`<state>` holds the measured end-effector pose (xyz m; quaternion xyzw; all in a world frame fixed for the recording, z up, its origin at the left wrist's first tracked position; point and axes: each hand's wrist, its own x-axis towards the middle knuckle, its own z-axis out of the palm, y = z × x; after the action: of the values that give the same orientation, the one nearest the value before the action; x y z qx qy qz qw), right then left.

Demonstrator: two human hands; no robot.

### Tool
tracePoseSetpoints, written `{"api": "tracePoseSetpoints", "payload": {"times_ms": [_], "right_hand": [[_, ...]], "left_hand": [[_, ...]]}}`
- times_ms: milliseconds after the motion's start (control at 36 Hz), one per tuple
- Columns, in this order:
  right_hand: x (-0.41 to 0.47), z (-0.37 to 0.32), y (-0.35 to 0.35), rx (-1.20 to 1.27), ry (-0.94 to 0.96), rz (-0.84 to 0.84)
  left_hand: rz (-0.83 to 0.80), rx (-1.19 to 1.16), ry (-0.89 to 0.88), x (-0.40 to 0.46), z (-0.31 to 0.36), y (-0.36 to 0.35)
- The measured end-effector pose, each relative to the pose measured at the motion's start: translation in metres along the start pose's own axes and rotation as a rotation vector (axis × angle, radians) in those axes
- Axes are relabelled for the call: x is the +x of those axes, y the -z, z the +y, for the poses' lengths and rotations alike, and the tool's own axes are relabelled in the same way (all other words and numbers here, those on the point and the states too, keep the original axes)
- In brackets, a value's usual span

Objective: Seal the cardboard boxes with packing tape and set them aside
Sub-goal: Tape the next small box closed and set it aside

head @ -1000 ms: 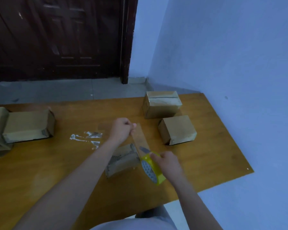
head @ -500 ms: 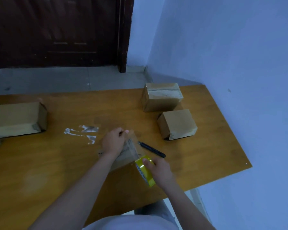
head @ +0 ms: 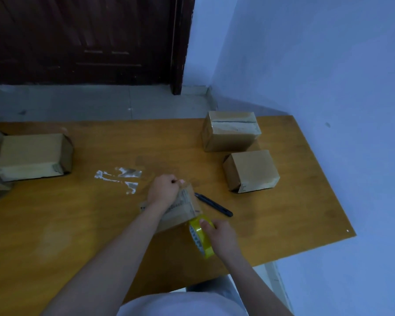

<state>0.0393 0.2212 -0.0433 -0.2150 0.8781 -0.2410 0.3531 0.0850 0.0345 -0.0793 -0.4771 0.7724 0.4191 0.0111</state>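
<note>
the right hand (head: 222, 236) curls round a yellow tape roll (head: 201, 238), held on edge at the near corner of a small box (head: 180, 213). the left hand (head: 163, 190) is closed, pinching the clear tape end at the box's far edge, knuckles over its top; the strip itself is hard to make out. the forearm hides much of the box. a black knife (head: 213, 204) lies just beside it, to the right. two closed boxes sit far right: a taped one (head: 230, 131) and a plain one (head: 251, 171). more boxes (head: 32, 156) at the left are cut off by the frame. tape scraps (head: 121, 177) stick to the table (head: 55, 224).
</note>
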Motion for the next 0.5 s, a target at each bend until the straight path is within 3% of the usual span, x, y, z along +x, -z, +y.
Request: {"api": "tracePoseSetpoints", "payload": {"times_ms": [306,417,500], "right_hand": [[0.006,0.004,-0.002,0.017,0.014,-0.021],[0.006,0.010,-0.006,0.073,0.011,-0.030],[0.007,0.015,-0.012,0.135,0.014,-0.024]], "left_hand": [[-0.272,-0.139,0.335,0.018,0.000,0.007],[-0.277,-0.118,0.339,0.017,0.003,0.004],[-0.189,0.016,0.271,0.013,0.009,0.001]]}}
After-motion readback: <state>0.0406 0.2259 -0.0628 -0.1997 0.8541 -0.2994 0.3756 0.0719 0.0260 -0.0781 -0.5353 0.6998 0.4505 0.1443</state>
